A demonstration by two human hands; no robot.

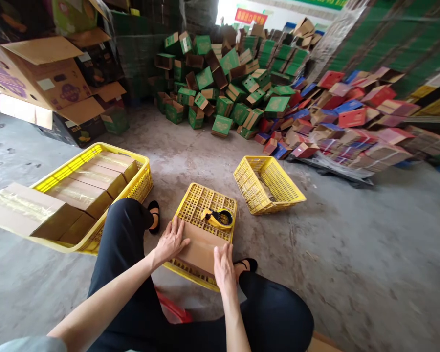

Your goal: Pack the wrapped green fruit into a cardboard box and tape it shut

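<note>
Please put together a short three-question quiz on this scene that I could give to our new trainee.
1. Multiple choice: what lies on the middle crate, beyond the carton?
A) a hammer
B) a tape dispenser
C) a cup

2. True or false: the left hand and the right hand are at opposite ends of the carton.

3. Fill in the missing word: several taped cartons sit in the yellow crate on the person's ____ side.

Key:
1. B, a tape dispenser
2. True
3. left
</note>
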